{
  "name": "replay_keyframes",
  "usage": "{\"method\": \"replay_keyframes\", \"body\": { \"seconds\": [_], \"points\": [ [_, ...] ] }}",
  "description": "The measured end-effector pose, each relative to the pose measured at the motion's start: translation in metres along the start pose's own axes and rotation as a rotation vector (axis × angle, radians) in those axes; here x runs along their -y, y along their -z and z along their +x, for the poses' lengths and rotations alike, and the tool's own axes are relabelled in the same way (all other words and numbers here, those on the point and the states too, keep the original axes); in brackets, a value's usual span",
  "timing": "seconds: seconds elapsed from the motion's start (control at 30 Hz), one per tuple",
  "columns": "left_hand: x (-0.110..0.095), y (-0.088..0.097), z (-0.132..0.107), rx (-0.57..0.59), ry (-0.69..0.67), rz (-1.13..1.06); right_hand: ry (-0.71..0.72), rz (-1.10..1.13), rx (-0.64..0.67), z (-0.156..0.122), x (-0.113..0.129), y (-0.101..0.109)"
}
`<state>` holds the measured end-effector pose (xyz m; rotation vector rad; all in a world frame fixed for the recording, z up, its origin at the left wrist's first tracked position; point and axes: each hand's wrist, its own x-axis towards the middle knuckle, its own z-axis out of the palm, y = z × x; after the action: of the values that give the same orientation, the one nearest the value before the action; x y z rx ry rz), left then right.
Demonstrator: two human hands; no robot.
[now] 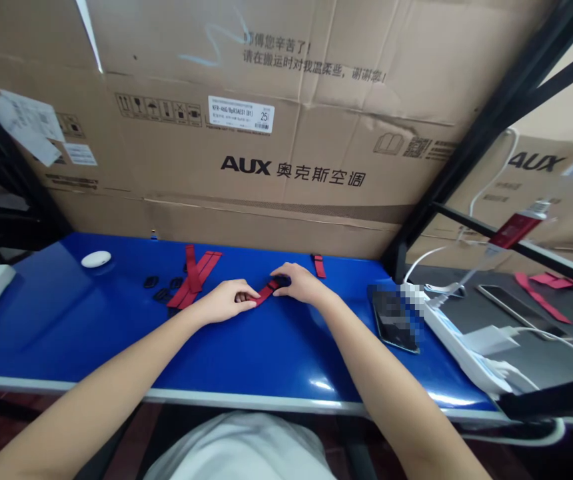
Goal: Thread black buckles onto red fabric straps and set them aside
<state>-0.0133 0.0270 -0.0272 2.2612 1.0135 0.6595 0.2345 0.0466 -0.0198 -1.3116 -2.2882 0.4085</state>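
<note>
Between my two hands a red strap is held just above the blue table. My left hand pinches its left end between thumb and fingers. At the other end, my right hand grips the strap beside a black buckle, which the fingers partly cover. Left of my left hand lies a small pile of red straps, crossed over one another. Several loose black buckles rest by that pile. Behind my right hand, another short red strap with a black piece on it lies apart.
A large cardboard box walls off the back of the blue table. A white round object is at the left. On the right are a phone, a white power strip with cables, and a black metal frame.
</note>
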Motion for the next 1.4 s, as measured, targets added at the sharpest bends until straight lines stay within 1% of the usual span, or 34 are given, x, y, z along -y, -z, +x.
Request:
{"method": "replay_keyframes", "body": {
  "seconds": [0.1,0.13,0.2,0.27,0.37,0.47,0.57,0.63,0.73,0.8,1.4],
  "points": [
    [-0.004,-0.005,-0.002,-0.036,-0.185,0.227,-0.148,-0.082,-0.082,-0.005,-0.013,-0.007],
    [-0.004,-0.008,-0.002,-0.048,-0.219,0.272,-0.169,-0.111,-0.112,-0.009,-0.015,-0.010],
    [-0.003,-0.014,0.002,-0.062,-0.244,0.328,-0.142,-0.142,-0.140,-0.020,-0.017,-0.018],
    [-0.001,-0.020,0.007,-0.086,-0.225,0.360,-0.117,-0.158,-0.108,-0.029,-0.014,-0.025],
    [0.002,-0.025,0.013,-0.107,-0.192,0.415,-0.162,-0.205,-0.054,-0.036,-0.003,-0.031],
    [0.003,-0.024,0.013,-0.130,-0.170,0.443,-0.187,-0.234,-0.027,-0.036,0.006,-0.031],
    [0.008,-0.018,0.008,-0.162,-0.104,0.476,-0.148,-0.226,-0.015,-0.036,0.010,-0.030],
    [0.013,-0.015,0.005,-0.142,-0.029,0.516,-0.124,-0.221,-0.010,-0.036,0.009,-0.028],
    [0.020,-0.013,0.002,-0.072,0.082,0.531,-0.124,-0.210,0.007,-0.036,0.009,-0.027],
    [0.024,-0.013,0.002,-0.050,0.112,0.523,-0.132,-0.202,0.018,-0.036,0.009,-0.027],
    [0.025,-0.014,0.002,-0.055,0.106,0.530,-0.145,-0.204,0.034,-0.035,0.011,-0.026]
  ]
}}
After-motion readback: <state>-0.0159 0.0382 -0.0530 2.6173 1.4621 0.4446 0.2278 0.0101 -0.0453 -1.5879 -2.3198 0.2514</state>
